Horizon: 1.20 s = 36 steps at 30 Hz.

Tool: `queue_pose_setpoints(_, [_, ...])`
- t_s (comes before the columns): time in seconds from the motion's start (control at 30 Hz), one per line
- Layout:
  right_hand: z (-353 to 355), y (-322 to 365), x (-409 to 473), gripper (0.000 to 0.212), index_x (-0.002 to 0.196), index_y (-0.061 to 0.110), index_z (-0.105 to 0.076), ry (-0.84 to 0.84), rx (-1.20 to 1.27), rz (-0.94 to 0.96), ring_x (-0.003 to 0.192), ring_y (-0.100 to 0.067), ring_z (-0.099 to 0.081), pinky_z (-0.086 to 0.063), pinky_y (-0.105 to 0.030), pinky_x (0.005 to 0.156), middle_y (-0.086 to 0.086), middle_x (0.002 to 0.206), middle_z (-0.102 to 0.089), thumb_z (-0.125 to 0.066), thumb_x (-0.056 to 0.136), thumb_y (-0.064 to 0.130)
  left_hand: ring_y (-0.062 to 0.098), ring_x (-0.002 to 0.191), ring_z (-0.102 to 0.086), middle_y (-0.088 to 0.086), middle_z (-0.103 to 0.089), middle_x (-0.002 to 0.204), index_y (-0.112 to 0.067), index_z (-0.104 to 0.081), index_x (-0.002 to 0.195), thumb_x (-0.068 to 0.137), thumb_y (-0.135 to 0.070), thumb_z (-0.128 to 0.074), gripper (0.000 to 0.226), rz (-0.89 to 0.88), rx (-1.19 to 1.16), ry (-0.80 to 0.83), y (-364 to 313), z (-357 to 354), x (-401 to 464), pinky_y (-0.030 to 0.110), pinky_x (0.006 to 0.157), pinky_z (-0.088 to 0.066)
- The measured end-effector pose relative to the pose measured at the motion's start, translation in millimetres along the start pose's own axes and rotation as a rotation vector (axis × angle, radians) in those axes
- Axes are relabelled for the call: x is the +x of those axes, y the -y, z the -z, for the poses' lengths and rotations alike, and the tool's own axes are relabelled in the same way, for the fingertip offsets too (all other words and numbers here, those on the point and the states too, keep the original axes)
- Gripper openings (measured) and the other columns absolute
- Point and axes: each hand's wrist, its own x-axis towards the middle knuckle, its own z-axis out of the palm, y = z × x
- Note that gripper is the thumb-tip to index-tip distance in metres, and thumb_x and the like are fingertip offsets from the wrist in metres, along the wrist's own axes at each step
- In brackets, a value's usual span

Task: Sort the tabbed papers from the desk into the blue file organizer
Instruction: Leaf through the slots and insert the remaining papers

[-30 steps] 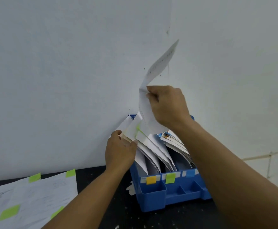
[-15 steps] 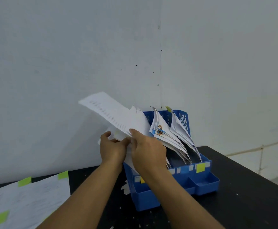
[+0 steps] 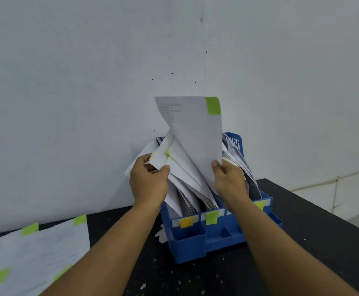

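Note:
The blue file organizer (image 3: 197, 242) stands on the black desk against the wall, full of white papers, with orange and green tabs on its front dividers. My right hand (image 3: 231, 182) grips the lower edge of a white sheet with a green tab (image 3: 193, 133), which stands upright and twisted over the organizer's middle slot. My left hand (image 3: 149, 182) holds back a bundle of filed papers (image 3: 163, 159) at the organizer's left side. More green-tabbed papers (image 3: 33, 253) lie flat on the desk at the lower left.
The black desk (image 3: 302, 231) is speckled with white flecks and ends at the right near a tiled wall. A white wall rises directly behind the organizer. A scrap of white paper (image 3: 160, 233) lies beside the organizer's left front corner.
The sheet swung from leaning left to standing upright with its green tab at the top right. My right hand shifted right along its lower edge; my left hand kept holding the filed papers.

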Motion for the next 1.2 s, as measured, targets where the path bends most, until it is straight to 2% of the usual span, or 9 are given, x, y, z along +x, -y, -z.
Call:
queue_pose_setpoints(0.23, [4.4, -8.4, 2.6, 0.018, 0.106, 0.026, -0.067, 0.071, 0.020, -0.007, 0.080, -0.005, -0.060, -0.043, -0.017, 0.064, 0.010, 0.090, -0.070, -0.050, 0.104, 0.029, 0.001, 0.076, -0.062, -0.006, -0.068, 0.095, -0.025, -0.058, 0.116, 0.082, -0.016, -0.074, 0.039, -0.074, 0.050, 0.027, -1.7, -11.3, -0.9, 0.016, 0.061, -0.043])
queue_pose_setpoints(0.43, [-6.4, -29.5, -3.1, 0.028, 0.128, 0.020, -0.057, 0.140, 0.012, -0.028, 0.105, -0.015, -0.060, -0.046, -0.029, 0.090, 0.003, 0.114, -0.065, -0.047, 0.103, 0.018, -0.001, 0.076, -0.061, -0.007, -0.066, 0.096, -0.027, -0.052, 0.124, 0.083, -0.019, -0.073, 0.047, -0.110, 0.074, 0.025, -2.5, -12.3, -1.3, 0.012, 0.059, -0.041])
queue_pose_setpoints(0.7, [-1.5, -36.6, -2.3, 0.031, 0.069, 0.021, -0.052, 0.270, -0.436, 0.121, 0.060, -0.010, -0.047, -0.032, -0.022, 0.050, 0.007, 0.064, -0.053, -0.048, 0.100, 0.018, 0.001, 0.082, -0.058, -0.004, -0.059, 0.113, -0.030, -0.038, 0.137, 0.084, -0.025, -0.073, 0.064, -0.140, 0.135, 0.087, 1.0, -10.3, -0.5, 0.013, 0.065, -0.043])
queue_pose_setpoints(0.77, [-1.3, -40.8, -4.8, 0.025, 0.075, 0.017, -0.057, 0.354, -0.513, 0.202, 0.065, -0.012, -0.049, -0.036, -0.021, 0.057, 0.005, 0.071, -0.057, -0.047, 0.097, 0.010, 0.006, 0.087, -0.060, 0.000, -0.057, 0.119, -0.030, -0.039, 0.137, 0.083, -0.022, -0.074, 0.065, -0.146, 0.145, 0.092, 3.7, -10.6, -0.2, 0.019, 0.071, -0.046])
queue_pose_setpoints(0.83, [-3.1, -45.3, -5.7, 0.025, 0.107, 0.016, -0.066, 0.386, -0.607, 0.284, 0.089, -0.023, -0.059, -0.047, -0.023, 0.075, -0.004, 0.097, -0.068, -0.047, 0.093, 0.009, 0.011, 0.097, -0.057, 0.000, -0.050, 0.127, -0.029, -0.035, 0.141, 0.082, -0.019, -0.075, 0.072, -0.172, 0.186, 0.092, 3.9, -10.6, -1.9, 0.022, 0.078, -0.045])
queue_pose_setpoints(0.93, [-6.9, -46.7, -8.7, 0.025, 0.110, 0.013, -0.059, 0.373, -0.734, 0.265, 0.094, -0.040, -0.060, -0.050, -0.037, 0.074, -0.016, 0.102, -0.067, -0.044, 0.091, 0.007, 0.009, 0.119, -0.040, -0.007, -0.025, 0.144, -0.031, -0.026, 0.147, 0.075, -0.027, -0.077, 0.088, -0.215, 0.314, 0.112, 2.7, -12.4, -8.7, 0.023, 0.091, -0.039])
queue_pose_setpoints(1.03, [-11.2, -41.3, -9.4, 0.018, 0.106, 0.010, -0.056, 0.355, -0.842, 0.284, 0.091, -0.039, -0.062, -0.051, -0.039, 0.072, -0.015, 0.100, -0.067, -0.047, 0.090, 0.008, 0.023, 0.146, -0.009, -0.008, 0.006, 0.158, -0.034, -0.026, 0.148, 0.056, -0.060, -0.062, 0.103, -0.283, 0.529, 0.161, 7.2, -15.7, -18.2, 0.048, 0.116, -0.024])
queue_pose_setpoints(1.13, [-11.7, -35.0, -7.1, 0.017, 0.109, 0.012, -0.055, 0.399, -0.939, 0.311, 0.093, -0.033, -0.064, -0.053, -0.039, 0.076, -0.011, 0.101, -0.067, -0.048, 0.093, 0.012, 0.025, 0.145, 0.025, -0.002, 0.022, 0.159, -0.038, -0.032, 0.146, 0.053, -0.082, -0.054, 0.105, -0.338, 0.784, 0.145, 11.3, -21.3, -28.0, 0.051, 0.115, 0.010])
queue_pose_setpoints(1.2, [-10.1, -29.0, -8.7, 0.029, 0.122, 0.016, -0.048, 0.497, -0.919, 0.286, 0.089, -0.032, -0.063, -0.053, -0.039, 0.073, -0.010, 0.100, -0.066, -0.047, 0.094, 0.015, 0.024, 0.143, 0.031, 0.001, 0.017, 0.161, -0.032, -0.031, 0.148, 0.061, -0.084, -0.056, 0.104, -0.294, 0.756, 0.083, 10.8, -25.9, -26.9, 0.050, 0.113, 0.014])
